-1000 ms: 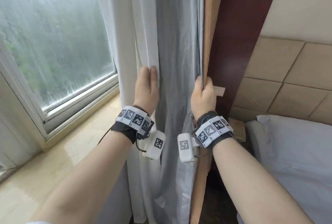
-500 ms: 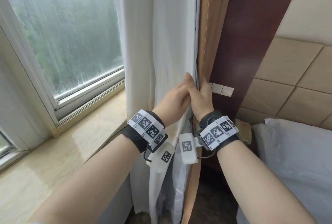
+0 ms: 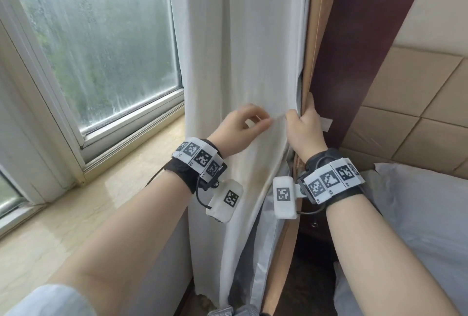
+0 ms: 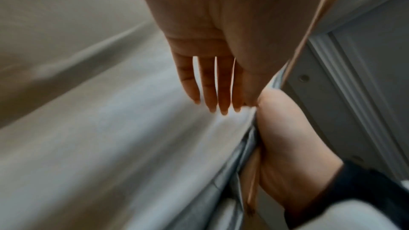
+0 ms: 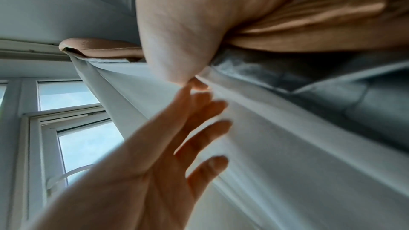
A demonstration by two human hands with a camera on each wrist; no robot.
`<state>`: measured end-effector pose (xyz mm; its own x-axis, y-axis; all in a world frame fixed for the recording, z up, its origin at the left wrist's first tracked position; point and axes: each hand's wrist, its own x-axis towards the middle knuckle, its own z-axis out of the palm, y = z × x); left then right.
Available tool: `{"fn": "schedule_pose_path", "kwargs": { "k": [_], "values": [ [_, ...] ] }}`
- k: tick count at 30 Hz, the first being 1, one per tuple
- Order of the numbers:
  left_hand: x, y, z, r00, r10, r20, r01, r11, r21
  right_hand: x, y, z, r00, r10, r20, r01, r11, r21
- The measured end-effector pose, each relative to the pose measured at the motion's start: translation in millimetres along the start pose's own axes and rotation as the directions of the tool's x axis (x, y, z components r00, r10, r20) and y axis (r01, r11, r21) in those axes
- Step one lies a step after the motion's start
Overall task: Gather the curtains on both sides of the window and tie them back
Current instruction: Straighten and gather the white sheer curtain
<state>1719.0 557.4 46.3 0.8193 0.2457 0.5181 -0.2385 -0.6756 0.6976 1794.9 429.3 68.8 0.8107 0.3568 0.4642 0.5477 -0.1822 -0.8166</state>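
The white curtain (image 3: 243, 62) hangs bunched at the window's right side, with a tan outer curtain (image 3: 314, 37) behind its right edge. My right hand (image 3: 304, 125) grips the gathered edges of both against the wall; the right wrist view shows its thumb (image 5: 177, 41) pressed over white cloth (image 5: 287, 146) and tan cloth (image 5: 309, 24). My left hand (image 3: 243, 125) is just left of it, in front of the curtain and holding nothing. Its fingers (image 4: 210, 85) are straight and slightly spread, the tips close to my right hand (image 4: 287, 146). A short white strip (image 3: 326, 123) sticks out behind my right hand.
The window (image 3: 101, 37) and its stone sill (image 3: 76, 214) are on the left. A dark red wall panel (image 3: 354, 62) and padded headboard (image 3: 417, 113) stand on the right. A white pillow (image 3: 417, 214) lies below them, close to my right forearm.
My left hand swept the white curtain rightward to my right hand, then let go and drew back slightly left with fingers opened. My right hand kept its grip at the wall.
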Motion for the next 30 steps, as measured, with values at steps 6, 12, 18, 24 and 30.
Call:
{"fn": "schedule_pose_path", "kwargs": {
  "k": [6, 12, 18, 24, 30],
  "values": [
    [19.2, -29.0, -28.3, 0.856, -0.12, -0.503, 0.16, 0.986, 0.036, 3.3, 11.0, -17.0, 0.986, 0.084, -0.144, -0.077, 0.995, 0.057],
    [42.3, -42.6, -46.5, 0.733, -0.491, -0.47, 0.538, 0.842, -0.04, 9.3, 16.2, -37.3, 0.935, 0.161, -0.315, -0.131, 0.985, 0.114],
    [41.1, -12.9, -13.6, 0.855, -0.294, -0.428, 0.239, 0.955, -0.177, 10.5, 12.7, -39.1, 0.947, 0.301, -0.111, -0.251, 0.912, 0.325],
    [63.3, -19.4, -7.3, 0.819, -0.445, -0.362, 0.318, 0.877, -0.36, 12.0, 17.8, -35.9, 0.916, 0.397, 0.063, -0.386, 0.823, 0.416],
    [77.1, -21.2, -2.1, 0.876, -0.481, 0.03, 0.421, 0.735, -0.531, 16.3, 20.7, -38.5, 0.907, 0.396, 0.145, -0.419, 0.805, 0.42]
  ]
}}
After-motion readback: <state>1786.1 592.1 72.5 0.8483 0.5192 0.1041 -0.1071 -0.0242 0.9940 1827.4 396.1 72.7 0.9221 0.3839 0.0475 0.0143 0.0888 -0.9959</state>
